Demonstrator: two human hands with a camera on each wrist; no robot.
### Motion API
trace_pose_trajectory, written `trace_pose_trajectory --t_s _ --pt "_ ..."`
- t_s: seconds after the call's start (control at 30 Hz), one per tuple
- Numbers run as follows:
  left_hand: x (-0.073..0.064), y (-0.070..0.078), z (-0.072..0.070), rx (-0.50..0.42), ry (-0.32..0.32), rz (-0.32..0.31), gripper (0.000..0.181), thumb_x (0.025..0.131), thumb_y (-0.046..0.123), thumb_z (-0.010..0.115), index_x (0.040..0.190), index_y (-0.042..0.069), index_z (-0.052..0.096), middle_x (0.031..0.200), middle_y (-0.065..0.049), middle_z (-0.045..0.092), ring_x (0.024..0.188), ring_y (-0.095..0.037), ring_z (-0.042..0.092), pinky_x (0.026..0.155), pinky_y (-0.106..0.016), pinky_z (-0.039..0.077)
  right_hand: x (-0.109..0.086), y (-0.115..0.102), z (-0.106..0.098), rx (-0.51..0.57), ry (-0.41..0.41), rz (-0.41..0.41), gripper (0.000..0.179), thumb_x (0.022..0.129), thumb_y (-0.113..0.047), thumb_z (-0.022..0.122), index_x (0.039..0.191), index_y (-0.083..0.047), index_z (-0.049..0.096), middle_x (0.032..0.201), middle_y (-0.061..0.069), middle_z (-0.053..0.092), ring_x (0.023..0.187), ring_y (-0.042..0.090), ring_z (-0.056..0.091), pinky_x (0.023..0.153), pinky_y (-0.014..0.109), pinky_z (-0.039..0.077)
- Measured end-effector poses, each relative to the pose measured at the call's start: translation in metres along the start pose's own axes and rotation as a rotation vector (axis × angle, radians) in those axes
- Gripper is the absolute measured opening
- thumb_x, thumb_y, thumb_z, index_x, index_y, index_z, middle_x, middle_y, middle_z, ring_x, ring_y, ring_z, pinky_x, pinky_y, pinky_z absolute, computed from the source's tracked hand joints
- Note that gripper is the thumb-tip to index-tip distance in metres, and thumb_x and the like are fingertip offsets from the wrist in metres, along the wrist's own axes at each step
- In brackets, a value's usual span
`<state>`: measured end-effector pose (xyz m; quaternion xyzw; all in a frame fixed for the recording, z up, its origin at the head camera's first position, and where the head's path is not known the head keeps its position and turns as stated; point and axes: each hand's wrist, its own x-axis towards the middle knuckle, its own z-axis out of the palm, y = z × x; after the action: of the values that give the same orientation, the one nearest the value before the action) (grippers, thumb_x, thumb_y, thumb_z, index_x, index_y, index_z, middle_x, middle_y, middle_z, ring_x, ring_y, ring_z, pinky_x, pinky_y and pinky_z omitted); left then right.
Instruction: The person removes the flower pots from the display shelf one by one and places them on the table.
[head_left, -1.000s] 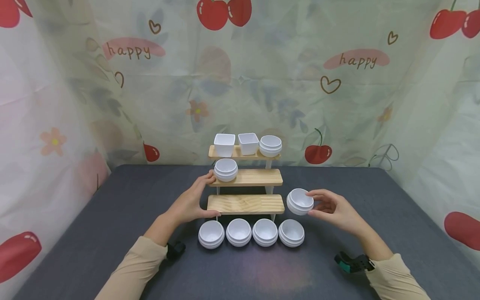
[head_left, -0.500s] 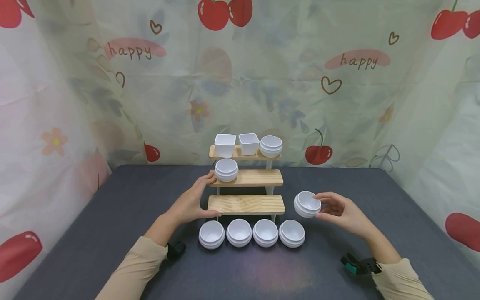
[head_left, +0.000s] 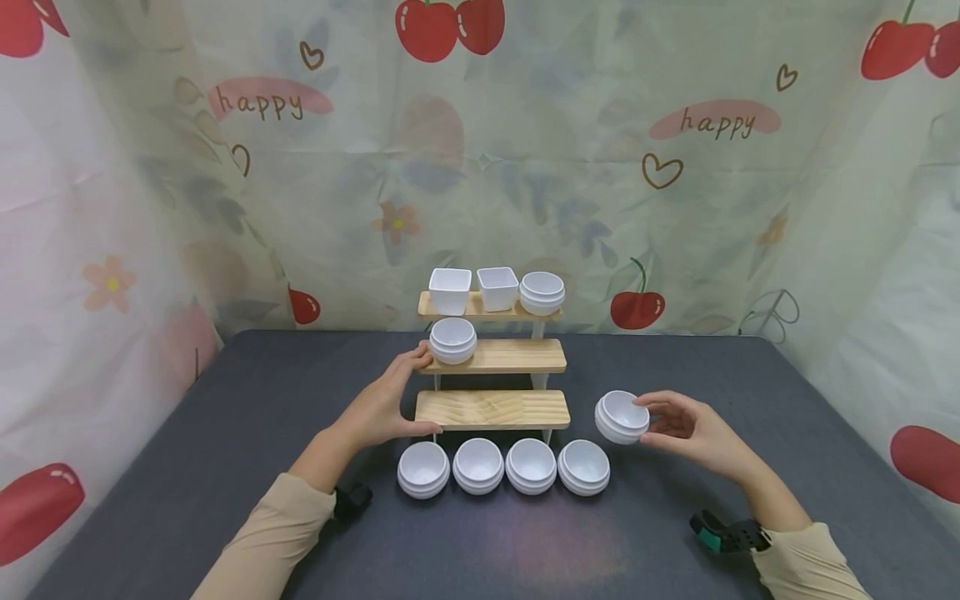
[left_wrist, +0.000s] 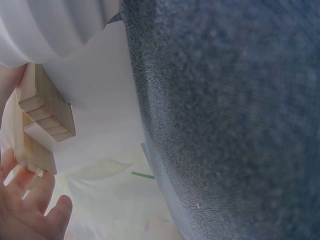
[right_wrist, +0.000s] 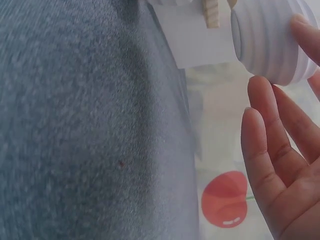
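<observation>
A three-tier display stand with pale wooden shelves [head_left: 491, 408] and white side supports [left_wrist: 100, 100] stands in the head view's middle. My left hand [head_left: 386, 404] holds its left side, thumb at the bottom shelf's front corner and fingers at the middle shelf's end. To the right of the stand, my right hand [head_left: 693, 429] pinches a small round white bowl [head_left: 622, 417] by its right side, between thumb and fingers. The bowl is slightly tilted, its ribbed wall [right_wrist: 267, 40] visible in the right wrist view. Another round bowl [head_left: 452, 340] sits at the middle shelf's left end.
Several round white bowls [head_left: 478, 466] line up on the dark cloth-covered table [head_left: 420, 550] before the stand. The top shelf bears two square white bowls [head_left: 450, 292] and a round one [head_left: 542, 292]. A patterned curtain [head_left: 480, 183] hangs behind.
My right hand has moved right and a little toward me, carrying the white bowl away from the stand. My left hand keeps its place on the stand.
</observation>
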<state>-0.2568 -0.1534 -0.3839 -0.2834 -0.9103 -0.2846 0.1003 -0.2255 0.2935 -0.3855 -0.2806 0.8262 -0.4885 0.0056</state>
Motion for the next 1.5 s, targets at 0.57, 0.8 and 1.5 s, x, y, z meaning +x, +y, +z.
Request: trace_pose_trajectory --t_s 0.57,0.8,1.5 --pt "0.0 -0.001 0.0 0.0 0.001 0.003 0.096 0.066 0.034 0.084 0.142 0.004 0.032 0.154 -0.012 0.023 0.139 -0.03 0.032 0.105 -0.047 0.039 -0.009 0.017 -0.009 0.046 -0.075 0.003 0.039 0.084 0.001 0.064 0.121 0.005 0.051 0.112 -0.018 0.061 0.09 0.0 0.063 0.072 0.021 0.054" --pt "0.0 0.0 0.0 -0.002 0.002 0.0 0.096 0.066 0.034 0.084 0.142 0.005 0.032 0.155 -0.011 0.023 0.139 -0.03 0.032 0.104 -0.047 0.039 -0.012 0.019 -0.01 0.052 -0.106 0.015 0.039 0.084 -0.001 0.064 0.121 0.006 0.051 0.111 -0.018 0.061 0.088 0.004 0.063 0.071 0.023 0.054" --pt "0.0 -0.002 0.001 -0.002 0.002 0.003 0.095 0.067 0.034 0.084 0.141 0.005 0.032 0.155 -0.011 0.023 0.139 -0.03 0.032 0.104 -0.048 0.039 -0.018 0.027 -0.012 0.101 -0.241 0.02 0.038 0.085 0.0 0.063 0.12 0.004 0.05 0.108 -0.014 0.063 0.088 0.003 0.063 0.071 0.025 0.055"
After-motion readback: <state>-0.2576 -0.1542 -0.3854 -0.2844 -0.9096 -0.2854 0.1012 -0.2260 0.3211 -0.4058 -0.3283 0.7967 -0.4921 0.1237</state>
